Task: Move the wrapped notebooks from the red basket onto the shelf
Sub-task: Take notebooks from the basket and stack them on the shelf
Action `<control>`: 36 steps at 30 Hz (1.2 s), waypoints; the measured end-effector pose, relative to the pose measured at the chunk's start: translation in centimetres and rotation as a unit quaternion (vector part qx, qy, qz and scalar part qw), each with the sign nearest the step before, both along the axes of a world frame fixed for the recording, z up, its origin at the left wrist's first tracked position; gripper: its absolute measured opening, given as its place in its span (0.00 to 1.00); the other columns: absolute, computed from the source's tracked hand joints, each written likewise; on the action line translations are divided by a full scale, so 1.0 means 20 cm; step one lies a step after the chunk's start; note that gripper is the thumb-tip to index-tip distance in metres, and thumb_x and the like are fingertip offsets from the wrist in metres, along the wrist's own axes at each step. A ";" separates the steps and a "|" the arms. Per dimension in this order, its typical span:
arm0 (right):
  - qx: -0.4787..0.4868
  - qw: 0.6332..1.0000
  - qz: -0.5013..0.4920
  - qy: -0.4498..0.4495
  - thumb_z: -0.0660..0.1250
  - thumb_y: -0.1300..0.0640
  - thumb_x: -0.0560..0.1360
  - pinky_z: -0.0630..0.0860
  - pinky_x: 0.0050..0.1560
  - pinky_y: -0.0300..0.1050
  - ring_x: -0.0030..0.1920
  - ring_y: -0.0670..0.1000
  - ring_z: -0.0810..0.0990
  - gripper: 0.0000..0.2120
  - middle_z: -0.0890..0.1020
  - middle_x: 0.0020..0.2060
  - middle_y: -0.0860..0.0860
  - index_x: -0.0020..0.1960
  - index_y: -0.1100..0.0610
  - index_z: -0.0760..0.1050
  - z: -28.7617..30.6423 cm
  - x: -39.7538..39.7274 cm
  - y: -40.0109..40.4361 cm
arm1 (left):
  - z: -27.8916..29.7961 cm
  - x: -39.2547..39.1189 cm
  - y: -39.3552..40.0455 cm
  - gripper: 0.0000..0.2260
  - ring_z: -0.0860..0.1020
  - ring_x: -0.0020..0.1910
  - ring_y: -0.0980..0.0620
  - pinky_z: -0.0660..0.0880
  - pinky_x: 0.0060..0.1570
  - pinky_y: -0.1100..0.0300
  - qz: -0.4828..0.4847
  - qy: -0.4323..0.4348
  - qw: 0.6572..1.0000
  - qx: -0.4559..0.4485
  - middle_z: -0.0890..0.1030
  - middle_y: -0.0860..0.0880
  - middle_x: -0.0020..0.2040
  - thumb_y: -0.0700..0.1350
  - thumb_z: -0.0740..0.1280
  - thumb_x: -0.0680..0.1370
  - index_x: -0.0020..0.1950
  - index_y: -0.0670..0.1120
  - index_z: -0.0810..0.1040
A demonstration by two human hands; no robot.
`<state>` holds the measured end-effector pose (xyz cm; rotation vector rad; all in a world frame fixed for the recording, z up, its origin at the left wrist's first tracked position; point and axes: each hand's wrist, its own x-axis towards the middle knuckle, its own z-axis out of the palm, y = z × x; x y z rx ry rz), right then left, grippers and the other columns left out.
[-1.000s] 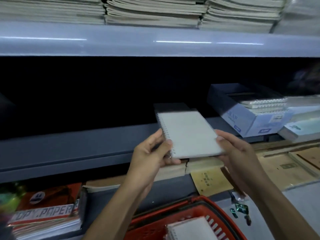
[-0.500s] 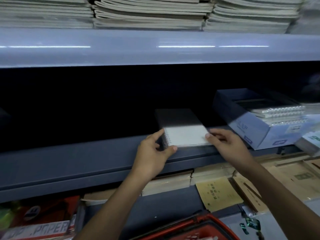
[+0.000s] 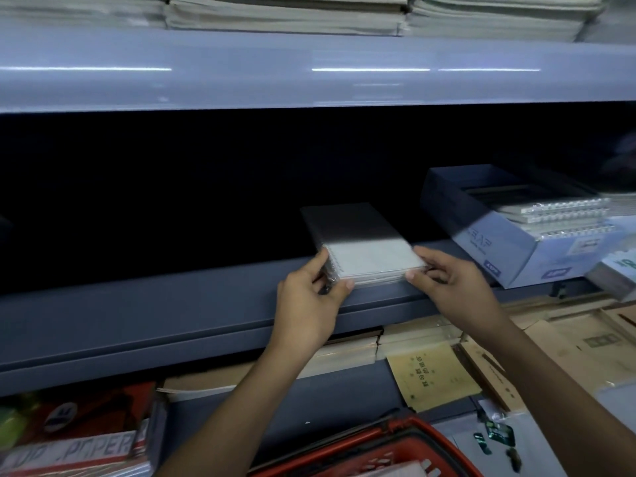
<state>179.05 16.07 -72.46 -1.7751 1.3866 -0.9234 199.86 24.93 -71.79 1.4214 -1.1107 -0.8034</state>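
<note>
A wrapped white spiral notebook [image 3: 368,249] lies on top of a small stack at the front of the dark grey shelf [image 3: 137,304]. My left hand [image 3: 309,304] grips its spiral edge at the near left corner. My right hand [image 3: 451,287] holds the near right corner, fingers on the stack's side. The far half of the notebook is in shadow. The red basket [image 3: 371,449] sits at the bottom edge, with the corner of another wrapped notebook [image 3: 395,471] showing inside.
A blue box [image 3: 509,249] of spiral notebooks stands on the shelf just right of the stack. Brown paper books [image 3: 430,373] fill the lower shelf. Copy paper packs [image 3: 75,442] lie at bottom left. Stacks of exercise books [image 3: 285,15] sit on the upper shelf.
Both hands carried the notebook up from in front of the shelf and set it down on the stack on the shelf. The view has tilted up, so less of the basket shows.
</note>
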 end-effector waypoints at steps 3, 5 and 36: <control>0.001 0.999 -0.019 -0.046 0.73 0.50 0.75 0.74 0.62 0.41 0.61 0.45 0.79 0.27 0.81 0.62 0.47 0.72 0.53 0.73 0.02 0.00 0.06 | 0.01 0.01 0.02 0.32 0.78 0.55 0.67 0.74 0.56 0.73 0.000 0.025 1.000 0.003 0.79 0.55 0.65 0.39 0.75 0.74 0.76 0.47 0.68; -0.020 0.995 -0.054 -0.083 0.72 0.50 0.76 0.73 0.59 0.38 0.62 0.44 0.78 0.26 0.79 0.64 0.47 0.72 0.53 0.72 0.03 -0.01 0.14 | 0.03 0.01 0.07 0.29 0.79 0.55 0.65 0.75 0.56 0.71 0.016 0.022 1.000 0.004 0.80 0.55 0.62 0.41 0.75 0.74 0.74 0.49 0.71; 0.287 0.915 -0.037 0.282 0.70 0.54 0.74 0.72 0.46 0.38 0.48 0.50 0.80 0.10 0.82 0.47 0.49 0.53 0.56 0.77 -0.77 -0.35 1.20 | -0.79 -0.49 0.97 0.03 0.78 0.41 0.50 0.80 0.45 0.56 -0.025 0.268 0.833 0.483 0.79 0.46 0.40 0.37 0.69 0.76 0.49 0.42 0.79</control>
